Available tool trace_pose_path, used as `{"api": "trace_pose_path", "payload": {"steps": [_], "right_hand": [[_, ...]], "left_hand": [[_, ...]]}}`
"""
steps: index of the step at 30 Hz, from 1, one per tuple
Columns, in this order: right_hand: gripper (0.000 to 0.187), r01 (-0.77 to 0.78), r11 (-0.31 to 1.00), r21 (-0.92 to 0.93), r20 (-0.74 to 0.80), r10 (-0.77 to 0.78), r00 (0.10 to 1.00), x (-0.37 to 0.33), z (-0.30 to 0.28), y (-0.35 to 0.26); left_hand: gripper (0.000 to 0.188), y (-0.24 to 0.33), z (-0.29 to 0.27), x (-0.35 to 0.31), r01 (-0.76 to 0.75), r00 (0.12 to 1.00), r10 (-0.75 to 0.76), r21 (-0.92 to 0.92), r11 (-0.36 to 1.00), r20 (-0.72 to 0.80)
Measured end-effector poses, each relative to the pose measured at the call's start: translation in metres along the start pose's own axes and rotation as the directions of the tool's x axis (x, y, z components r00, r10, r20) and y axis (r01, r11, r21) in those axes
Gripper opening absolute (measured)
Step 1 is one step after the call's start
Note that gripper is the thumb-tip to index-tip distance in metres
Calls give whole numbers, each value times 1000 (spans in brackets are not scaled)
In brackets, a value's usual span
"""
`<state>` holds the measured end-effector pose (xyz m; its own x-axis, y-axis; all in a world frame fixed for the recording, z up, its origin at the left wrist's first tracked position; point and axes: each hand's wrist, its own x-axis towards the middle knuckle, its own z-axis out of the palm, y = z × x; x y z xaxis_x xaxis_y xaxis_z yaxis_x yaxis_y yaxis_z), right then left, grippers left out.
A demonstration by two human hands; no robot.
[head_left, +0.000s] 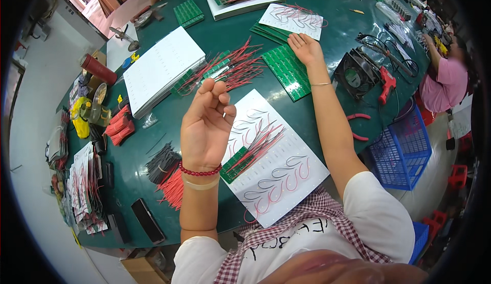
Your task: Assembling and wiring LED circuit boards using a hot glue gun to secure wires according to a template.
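My left hand (pixel 207 130) is palm up above the work, its fingers curled in and the tips close together. Whatever they pinch, if anything, I cannot make out. Behind its fingertips lie red-wired green circuit boards (pixel 225 68). Below it is a white board (pixel 291 181) with looped black and red wires, and a green circuit board (pixel 236 165) with red and dark wires lies on it. My right hand (pixel 307 49) reaches farther out, fingers stretched, beside a green circuit-board panel (pixel 287 71) and a white sheet with wires (pixel 294 20); contact is unclear.
A stack of white boards (pixel 163 69) stands left, with red wire bundles (pixel 120 125) and a phone (pixel 147 221) nearer me. Right are a black fan (pixel 353 74), a red glue gun (pixel 387 85), pink-handled pliers (pixel 358 125) and a blue crate (pixel 404 151). A co-worker (pixel 445 77) sits far right.
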<state>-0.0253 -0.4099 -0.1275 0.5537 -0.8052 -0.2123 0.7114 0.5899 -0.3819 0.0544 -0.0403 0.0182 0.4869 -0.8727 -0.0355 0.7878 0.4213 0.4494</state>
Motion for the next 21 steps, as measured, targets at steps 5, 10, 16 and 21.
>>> {"api": "trace_pose_path", "payload": {"steps": [5, 10, 16, 21], "right_hand": [[47, 2, 1000, -12, -20, -2, 1000, -4, 4, -1], [39, -8, 1000, -7, -53, 7, 999, -10, 9, 0], [35, -55, 998, 13, 34, 54, 998, -4, 0, -5], [33, -32, 999, 35, 4, 32, 999, -7, 8, -1]], "left_hand": [[17, -2, -1, 2, 23, 1000, -23, -15, 1000, 10], [17, -3, -2, 1, 24, 1000, -24, -20, 1000, -8], [17, -5, -1, 2, 34, 999, -34, -25, 999, -7], [16, -3, -1, 3, 38, 999, -38, -24, 999, -20]]}}
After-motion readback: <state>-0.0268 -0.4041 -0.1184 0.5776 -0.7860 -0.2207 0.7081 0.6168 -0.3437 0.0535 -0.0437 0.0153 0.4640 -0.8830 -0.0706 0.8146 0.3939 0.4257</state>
